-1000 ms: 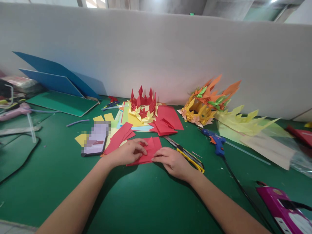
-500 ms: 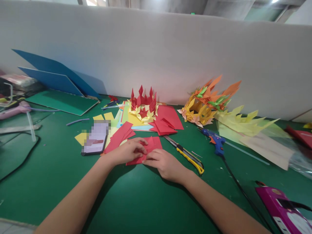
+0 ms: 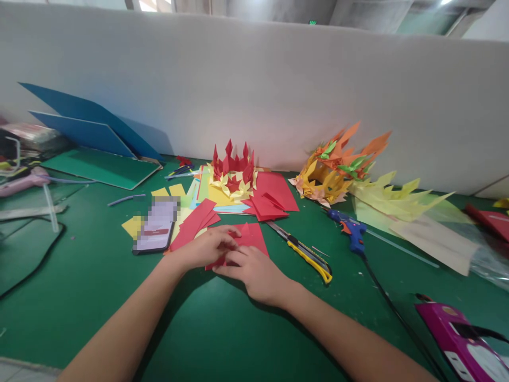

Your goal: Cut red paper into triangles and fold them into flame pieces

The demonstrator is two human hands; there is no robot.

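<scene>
A folded red paper sheet [image 3: 253,238] lies on the green table [image 3: 222,329] in front of me. My left hand [image 3: 207,246] rests on its left part with fingers curled and pressing down. My right hand [image 3: 254,273] lies over the sheet's near edge, fingertips pressed on the paper beside the left hand. A stack of red paper strips [image 3: 194,222] sits just to the left, and more red sheets [image 3: 272,199] lie behind.
A phone [image 3: 156,228] lies at the left, a yellow utility knife [image 3: 308,253] and blue glue gun [image 3: 350,233] at the right. A red-and-yellow paper crown [image 3: 233,174] and an orange-yellow paper piece [image 3: 338,167] stand near the white partition. A magenta box [image 3: 463,342] sits bottom right.
My right hand has slid leftward along the red sheet's near edge toward my left hand. The left hand has stayed nearly in place.
</scene>
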